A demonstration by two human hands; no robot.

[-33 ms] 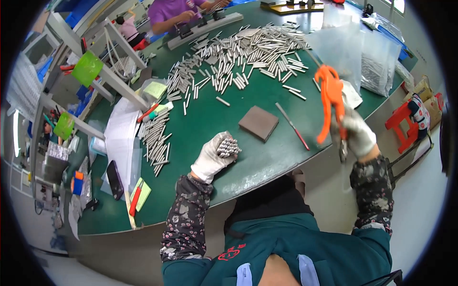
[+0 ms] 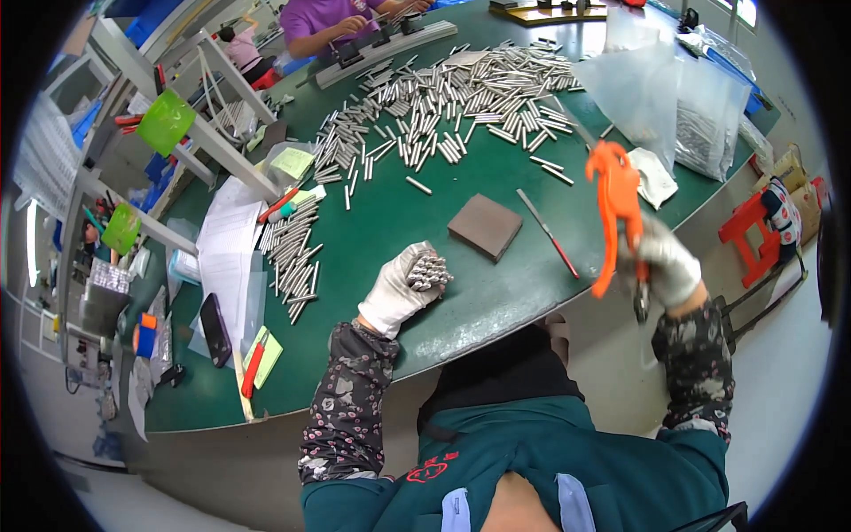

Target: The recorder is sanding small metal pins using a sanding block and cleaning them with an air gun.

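My left hand, in a white glove, is closed around a bundle of short metal rods at the table's near edge, with their ends showing past the fingers. Raised at the right, my gloved right hand grips the handle of an orange air blow gun. Its thin nozzle points away over the table, and its lower end hangs below the hand. A flat brown-grey block lies between my hands, beside a slim file with a red handle.
A broad heap of loose rods covers the far table. A smaller pile lies left by papers and a phone. Bags and a white cloth stand right. Across sits a person in purple.
The whole view has shifted slightly. My right hand and the blow gun sit a little lower; my left hand keeps its hold on the rods.
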